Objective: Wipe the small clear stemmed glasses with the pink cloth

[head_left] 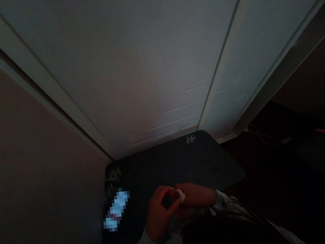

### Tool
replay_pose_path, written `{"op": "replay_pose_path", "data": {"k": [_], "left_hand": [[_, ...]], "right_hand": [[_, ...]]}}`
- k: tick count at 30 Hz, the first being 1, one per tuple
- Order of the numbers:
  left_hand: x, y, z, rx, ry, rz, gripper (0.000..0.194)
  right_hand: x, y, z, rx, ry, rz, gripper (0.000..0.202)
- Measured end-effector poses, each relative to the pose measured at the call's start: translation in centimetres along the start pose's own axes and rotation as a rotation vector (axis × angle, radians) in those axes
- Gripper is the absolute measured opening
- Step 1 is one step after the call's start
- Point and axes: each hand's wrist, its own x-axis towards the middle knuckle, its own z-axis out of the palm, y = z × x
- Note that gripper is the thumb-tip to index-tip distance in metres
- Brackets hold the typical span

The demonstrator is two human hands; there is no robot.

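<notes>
Bright blurred object (116, 211) on table (161, 161) near left hand (159, 213)

small pale object (182, 195), pinkish, dimly lit, partly hidden, held between left hand (158, 212) and right hand (198, 194)

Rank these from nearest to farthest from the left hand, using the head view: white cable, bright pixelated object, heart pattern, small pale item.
1. Small pale item: between the hands, at the left hand's fingertips.
2. Bright pixelated object: left of that hand.
3. Heart pattern: ahead, on the pale panel.
4. White cable: far right.
</notes>
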Motion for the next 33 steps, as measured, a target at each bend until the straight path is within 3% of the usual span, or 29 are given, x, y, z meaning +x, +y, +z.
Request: {"op": "replay_pose_path", "data": {"k": [3,7,12,19,24,27,33], "left_hand": [[0.3,0.3,0.4,-0.024,0.034,-0.010,0.017],[0.9,0.8,0.9,-0.053,0.122,-0.059,0.017],[1.1,0.6,1.1,-0.091,0.147,-0.102,0.016],[-0.1,-0.6,0.3,-0.098,0.067,-0.084,0.022],[-0.5,-0.5,-0.3,-0.062,-0.027,-0.021,0.026],[-0.3,0.1,-0.9,-0.041,-0.118,0.041,0.025],[0.1,1.1,-2.0,-0.014,-0.345,0.180,0.024]], "right_hand": [[-0.2,-0.3,-0.8,0.021,-0.040,-0.018,0.016],[-0.5,-0.4,-1.7,0.096,-0.004,-0.039,0.017],[-0.1,-0.3,-2.0,-0.034,0.009,-0.054,0.012],[0.0,-0.3,0.1,0.172,-0.048,-0.073,0.014],[-0.2,-0.5,0.9,0.189,0.025,-0.143,0.019],[-0.5,-0.6,1.1,0.215,0.067,-0.151,0.021],[-1.1,-0.5,1.4,0.280,-0.002,-0.142,0.017]]}}
